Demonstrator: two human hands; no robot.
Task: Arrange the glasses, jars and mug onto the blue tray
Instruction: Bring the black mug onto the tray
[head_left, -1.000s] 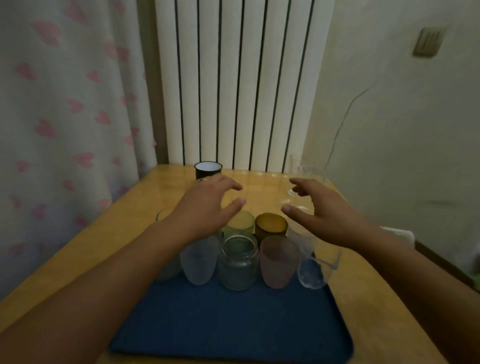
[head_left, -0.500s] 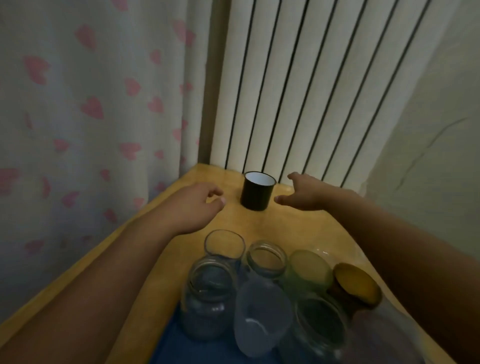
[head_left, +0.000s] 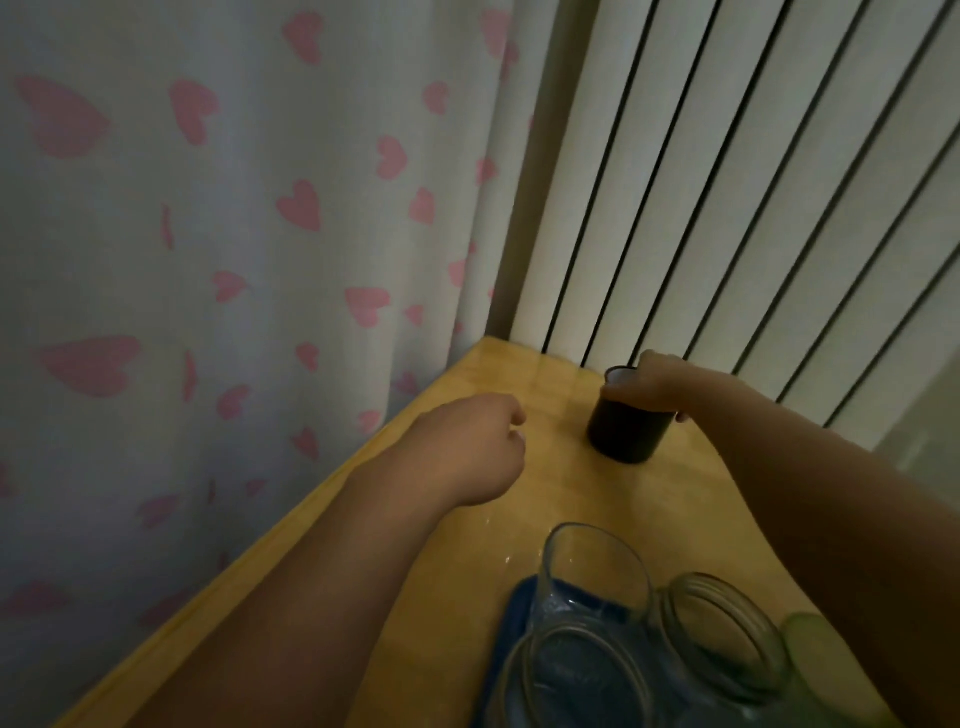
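A black mug (head_left: 623, 434) stands on the wooden table (head_left: 566, 488) near its far corner. My right hand (head_left: 657, 384) lies over the mug's rim, fingers closed around its top. My left hand (head_left: 467, 449) hovers left of the mug, loosely curled and holding nothing. At the bottom, a corner of the blue tray (head_left: 514, 618) carries a clear glass (head_left: 592, 577), a clear jar (head_left: 571, 680) in front of it, a second jar (head_left: 722, 631) to the right and a green glass (head_left: 810, 644) at the frame edge.
A white curtain with pink hearts (head_left: 234, 260) hangs along the table's left edge. A white ribbed radiator (head_left: 753, 182) stands right behind the table's far edge, close to the mug. Small water drops (head_left: 506, 558) glint on the wood beside the tray.
My right hand has reached forward and closed over the mug's rim. My left hand has curled its fingers in. The view has swung left and down, closer to the table's corner.
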